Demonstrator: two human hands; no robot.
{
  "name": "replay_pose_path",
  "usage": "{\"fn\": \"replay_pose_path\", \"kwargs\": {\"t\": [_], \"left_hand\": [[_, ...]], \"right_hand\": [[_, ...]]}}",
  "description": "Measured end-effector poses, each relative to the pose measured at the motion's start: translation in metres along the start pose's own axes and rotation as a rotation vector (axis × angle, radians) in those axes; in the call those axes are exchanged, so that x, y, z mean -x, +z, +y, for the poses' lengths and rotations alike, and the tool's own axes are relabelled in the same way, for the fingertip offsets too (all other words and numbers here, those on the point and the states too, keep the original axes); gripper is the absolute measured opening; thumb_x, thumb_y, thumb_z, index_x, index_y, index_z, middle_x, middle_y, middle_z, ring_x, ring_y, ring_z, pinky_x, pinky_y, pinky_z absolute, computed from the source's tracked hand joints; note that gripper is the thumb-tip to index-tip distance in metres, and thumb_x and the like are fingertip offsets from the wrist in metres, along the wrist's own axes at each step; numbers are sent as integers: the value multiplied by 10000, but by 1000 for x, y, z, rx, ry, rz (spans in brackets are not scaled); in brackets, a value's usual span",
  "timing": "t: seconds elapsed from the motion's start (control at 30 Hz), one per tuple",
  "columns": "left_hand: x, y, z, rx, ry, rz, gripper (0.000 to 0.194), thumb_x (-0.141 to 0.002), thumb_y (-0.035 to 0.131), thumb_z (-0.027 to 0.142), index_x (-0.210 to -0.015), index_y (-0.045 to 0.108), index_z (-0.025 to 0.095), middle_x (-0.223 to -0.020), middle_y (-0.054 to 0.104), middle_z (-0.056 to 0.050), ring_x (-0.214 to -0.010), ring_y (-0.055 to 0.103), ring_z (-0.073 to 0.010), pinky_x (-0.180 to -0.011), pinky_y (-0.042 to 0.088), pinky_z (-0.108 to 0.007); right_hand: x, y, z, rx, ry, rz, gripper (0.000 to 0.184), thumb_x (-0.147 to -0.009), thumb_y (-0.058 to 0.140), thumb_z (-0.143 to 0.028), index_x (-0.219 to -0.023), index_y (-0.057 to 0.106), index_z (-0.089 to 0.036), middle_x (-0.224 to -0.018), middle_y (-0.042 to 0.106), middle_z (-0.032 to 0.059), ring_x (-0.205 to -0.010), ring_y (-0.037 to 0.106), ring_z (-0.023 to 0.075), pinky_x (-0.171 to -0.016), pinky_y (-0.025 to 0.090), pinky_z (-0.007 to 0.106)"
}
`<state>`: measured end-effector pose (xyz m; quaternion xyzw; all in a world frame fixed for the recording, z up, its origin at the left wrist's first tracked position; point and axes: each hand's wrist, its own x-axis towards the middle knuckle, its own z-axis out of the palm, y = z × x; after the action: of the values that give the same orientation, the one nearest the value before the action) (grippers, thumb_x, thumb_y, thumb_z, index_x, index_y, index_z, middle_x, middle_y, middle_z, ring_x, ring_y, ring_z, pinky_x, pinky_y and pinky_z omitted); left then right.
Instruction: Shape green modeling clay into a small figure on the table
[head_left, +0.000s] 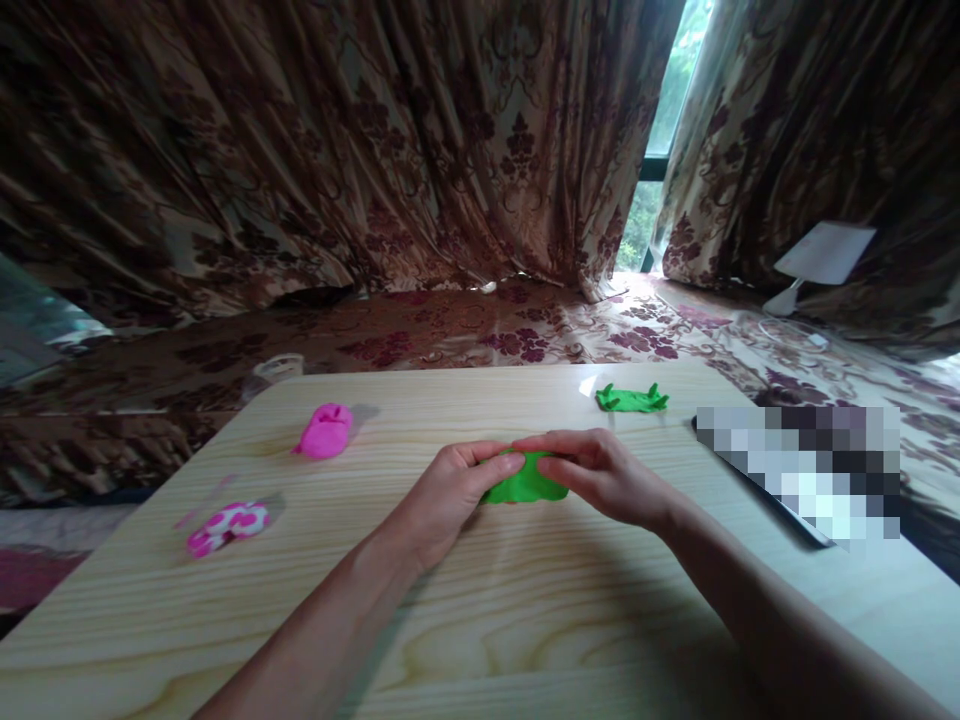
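A flat green piece of what looks like modelling clay (527, 480) is held between my two hands above the middle of the table. My left hand (461, 480) pinches its left side, thumb on the near face and fingers behind. On the right side, my right hand (600, 475) grips it the same way, fingers curled along the top edge. Both thumbs point toward each other, and the fingertips behind the piece are partly hidden. Beyond my right hand lies a green clay strip (632, 401) with small upright prongs at its ends.
Left on the wooden table (420, 640) are a pink slipper-shaped piece (327, 432) and a pink-and-white spotted piece (234, 524). A thin pink stick-like thing (206, 503) lies near it. A blurred-out flat object (795, 475) sits right. Behind are patterned curtains (420, 150) and a white lamp (825, 252).
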<state>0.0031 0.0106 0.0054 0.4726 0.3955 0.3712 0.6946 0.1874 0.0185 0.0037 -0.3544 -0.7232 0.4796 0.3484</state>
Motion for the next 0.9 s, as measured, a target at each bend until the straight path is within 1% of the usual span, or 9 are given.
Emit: {"fn": "replay_pose_path", "kwargs": {"t": [0.1, 0.17, 0.23, 0.37, 0.47, 0.57, 0.67, 0.83, 0.9], "left_hand": [[0, 1, 1, 4, -26, 1, 266, -749, 617, 295, -959, 689, 149, -804, 689, -72, -701, 593, -130, -673, 416, -233], [1, 2, 2, -6, -33, -8, 267, -751, 613, 299, -955, 690, 143, -804, 690, -79, -701, 594, -134, -668, 416, -234], [1, 4, 2, -13, -35, -20, 261, -753, 610, 285, -953, 690, 138, -805, 690, -82, -722, 600, -143, -690, 419, -243], [1, 3, 2, 11, -45, -51, 258, -752, 606, 243, -976, 679, 136, -818, 679, -76, -752, 597, -143, -706, 419, -240], [0, 0, 3, 3, -21, 11, 253, -749, 615, 283, -945, 678, 137, -785, 658, -59, -684, 567, -119, -646, 418, -229], [0, -2, 3, -22, -16, 16, 267, -741, 626, 320, -934, 670, 142, -801, 644, -55, -696, 554, -124, -632, 418, -236], [0, -2, 2, -62, -55, 3, 274, -713, 657, 325, -915, 668, 140, -815, 647, -58, -690, 548, -121, -615, 400, -230], [-1, -3, -4, -122, -73, 39, 279, -715, 644, 369, -830, 683, 118, -671, 634, -46, -574, 509, -101, -522, 332, -215], [-2, -3, -5, -110, -64, 38, 269, -720, 637, 367, -817, 680, 120, -669, 633, -43, -574, 510, -102, -526, 330, -218]], "right_hand": [[1, 0, -2, 138, -82, 40, 336, -812, 488, -183, -1114, 634, -190, -904, 665, 53, -775, 574, 155, -625, 445, 245], [2, -1, -5, 166, -69, 35, 377, -815, 468, -171, -1168, 595, -204, -890, 664, 43, -768, 571, 153, -629, 447, 249], [3, -2, -6, 154, -33, -3, 406, -820, 450, -166, -1208, 560, -215, -881, 662, 34, -773, 571, 154, -641, 453, 256], [3, -4, -4, 114, -7, -89, 372, -821, 457, -171, -1165, 594, -200, -830, 648, 30, -768, 564, 151, -641, 450, 252], [1, -6, 0, 22, -1, -8, 399, -814, 501, -193, -1211, 540, -174, -803, 628, 29, -691, 546, 120, -583, 431, 228], [-1, -8, 2, -41, 9, 78, 330, -801, 542, -217, -1117, 590, -139, -842, 627, 47, -698, 545, 115, -591, 432, 229], [-1, -8, 2, -17, 7, 81, 251, -801, 548, -222, -1017, 643, -137, -909, 632, 62, -761, 554, 129, -640, 439, 239], [-1, -6, -1, 64, -55, 46, 210, -813, 535, -218, -946, 684, -153, -808, 609, 34, -722, 533, 117, -599, 411, 227], [-1, -5, 0, 30, -36, 62, 233, -818, 534, -233, -996, 665, -160, -794, 601, 28, -714, 529, 115, -602, 413, 231]]}}
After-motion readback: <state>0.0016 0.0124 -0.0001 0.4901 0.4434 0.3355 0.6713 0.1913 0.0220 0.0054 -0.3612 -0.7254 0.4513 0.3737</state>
